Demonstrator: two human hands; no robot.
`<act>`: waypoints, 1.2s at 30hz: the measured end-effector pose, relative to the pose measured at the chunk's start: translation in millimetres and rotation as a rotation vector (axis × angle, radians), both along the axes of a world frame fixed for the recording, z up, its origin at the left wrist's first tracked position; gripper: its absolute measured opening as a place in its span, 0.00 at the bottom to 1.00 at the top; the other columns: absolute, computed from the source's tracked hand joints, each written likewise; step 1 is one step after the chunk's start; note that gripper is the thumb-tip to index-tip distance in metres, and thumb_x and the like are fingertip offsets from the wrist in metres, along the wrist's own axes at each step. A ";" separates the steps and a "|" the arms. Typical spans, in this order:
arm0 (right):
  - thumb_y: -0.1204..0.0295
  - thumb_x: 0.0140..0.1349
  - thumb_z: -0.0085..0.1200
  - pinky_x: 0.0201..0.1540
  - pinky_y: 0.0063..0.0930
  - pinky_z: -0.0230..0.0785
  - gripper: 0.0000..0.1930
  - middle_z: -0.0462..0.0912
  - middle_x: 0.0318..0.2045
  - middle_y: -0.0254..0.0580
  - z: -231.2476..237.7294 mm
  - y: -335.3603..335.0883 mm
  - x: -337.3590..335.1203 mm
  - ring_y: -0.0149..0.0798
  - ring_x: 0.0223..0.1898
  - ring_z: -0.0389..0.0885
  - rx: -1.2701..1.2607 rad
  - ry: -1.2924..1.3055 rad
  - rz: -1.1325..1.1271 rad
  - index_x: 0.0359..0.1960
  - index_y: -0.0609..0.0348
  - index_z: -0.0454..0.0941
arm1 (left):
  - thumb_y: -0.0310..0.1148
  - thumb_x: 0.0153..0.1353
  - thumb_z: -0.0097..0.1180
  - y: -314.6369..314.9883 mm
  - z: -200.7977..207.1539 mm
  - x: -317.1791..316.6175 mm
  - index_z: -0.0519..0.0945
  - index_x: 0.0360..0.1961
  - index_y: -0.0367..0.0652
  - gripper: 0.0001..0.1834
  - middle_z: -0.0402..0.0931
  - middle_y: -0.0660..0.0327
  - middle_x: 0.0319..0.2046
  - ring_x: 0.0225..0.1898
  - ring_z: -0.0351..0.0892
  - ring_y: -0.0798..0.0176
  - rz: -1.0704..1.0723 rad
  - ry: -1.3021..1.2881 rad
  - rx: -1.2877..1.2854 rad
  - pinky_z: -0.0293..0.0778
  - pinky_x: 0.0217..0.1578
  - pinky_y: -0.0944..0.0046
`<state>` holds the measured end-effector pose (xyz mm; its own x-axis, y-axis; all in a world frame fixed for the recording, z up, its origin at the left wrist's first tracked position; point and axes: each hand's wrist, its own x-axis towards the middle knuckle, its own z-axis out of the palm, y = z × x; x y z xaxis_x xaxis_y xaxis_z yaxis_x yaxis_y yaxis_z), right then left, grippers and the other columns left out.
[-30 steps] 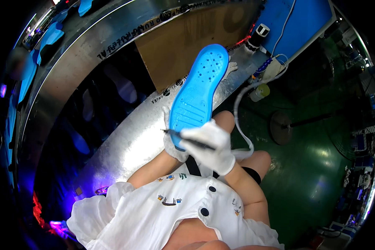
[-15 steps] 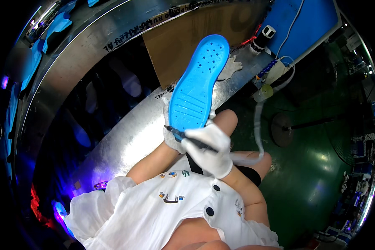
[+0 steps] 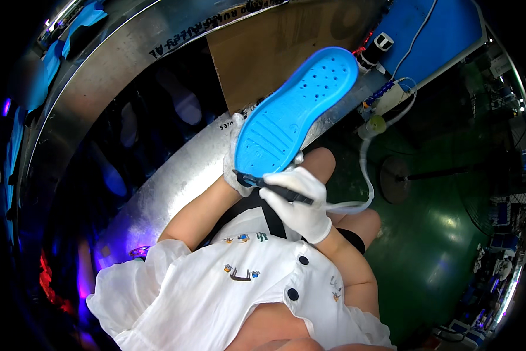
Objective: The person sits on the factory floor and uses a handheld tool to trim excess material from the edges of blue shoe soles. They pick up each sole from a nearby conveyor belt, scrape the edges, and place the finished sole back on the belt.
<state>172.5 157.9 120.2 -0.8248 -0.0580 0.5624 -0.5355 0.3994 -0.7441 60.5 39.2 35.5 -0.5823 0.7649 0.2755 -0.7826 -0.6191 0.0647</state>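
A bright blue shoe sole, with small holes at its far wide end and ridges toward its near end, is held tilted up to the right. White-gloved, my left hand grips it from behind and along its left edge; most of those fingers are hidden by the sole. My right hand, also in a white glove, is closed around a black pen-like tool. The tool's dark tip lies at the near end of the sole, by the rim. From behind the right hand trails a pale hose.
A curved metal conveyor rim runs along the left, with several dim soles inside. Brown cardboard stands behind the blue sole. At the right, the hose climbs to a fitting beside a blue panel. Below is green floor.
The blue sole has turned clockwise, its far end swinging to the right. My right hand and the black tool stay near its near end, with the tool's tip still by the rim.
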 end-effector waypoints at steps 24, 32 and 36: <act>0.72 0.47 0.69 0.32 0.28 0.74 0.13 0.85 0.36 0.31 21.0 35.4 -16.4 0.38 0.30 0.79 0.387 0.053 0.168 0.36 0.51 0.83 | 0.69 0.65 0.35 -19.9 29.3 -5.5 0.59 0.71 0.47 0.44 0.64 0.45 0.65 0.62 0.71 0.45 -0.004 0.076 -0.369 0.71 0.61 0.45; 0.71 0.55 0.65 0.37 0.30 0.76 0.10 0.85 0.39 0.37 9.6 22.7 -8.3 0.42 0.35 0.83 0.335 -0.003 0.209 0.39 0.53 0.83 | 0.62 0.67 0.45 -30.0 45.3 -28.7 0.64 0.68 0.42 0.40 0.66 0.46 0.64 0.62 0.71 0.48 -0.164 0.228 -0.420 0.71 0.61 0.49; 0.73 0.51 0.66 0.35 0.31 0.76 0.11 0.86 0.38 0.38 26.8 17.9 -1.4 0.40 0.30 0.82 0.255 -0.015 0.253 0.38 0.55 0.83 | 0.61 0.65 0.50 -44.0 44.9 -43.7 0.69 0.65 0.42 0.38 0.72 0.47 0.60 0.58 0.76 0.50 -0.122 0.407 -0.764 0.74 0.57 0.51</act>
<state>171.0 175.8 147.1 -0.7744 -0.3981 0.4918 -0.6311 0.4296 -0.6459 16.8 -4.8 80.4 -0.4522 0.8756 -0.1698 -0.6666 -0.2053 0.7166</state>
